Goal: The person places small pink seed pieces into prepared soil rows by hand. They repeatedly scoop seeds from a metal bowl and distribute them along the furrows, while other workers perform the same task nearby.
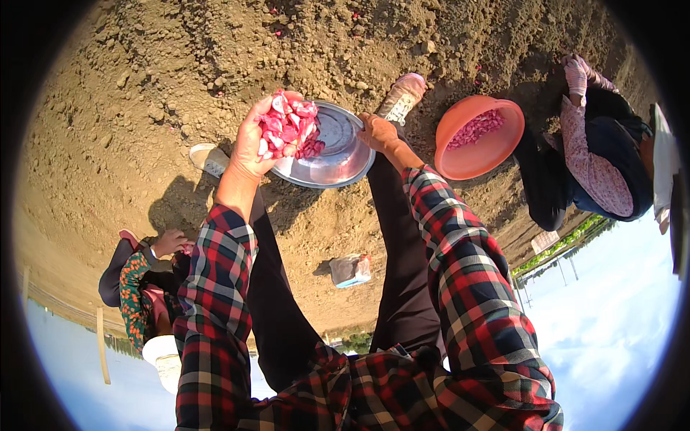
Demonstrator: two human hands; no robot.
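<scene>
A heap of pink-coated pieces, perhaps garlic cloves (288, 124), fills my left hand (253, 143), which is cupped above the left side of a metal basin (345, 156). The basin lies between my shoes and is tilted, with a few pink pieces near its left side, under the heap. My right hand (379, 132) grips the basin's right rim, fingers curled over the edge. Part of the basin's inside is hidden behind the heap.
An orange plastic basin (455, 161) holding more pink pieces stands to the right, near a co-worker in patterned sleeves. Another co-worker crouches at the left. Cloddy soil (178, 64) carries scattered pink pieces. A small plastic bag (350, 270) lies between my legs.
</scene>
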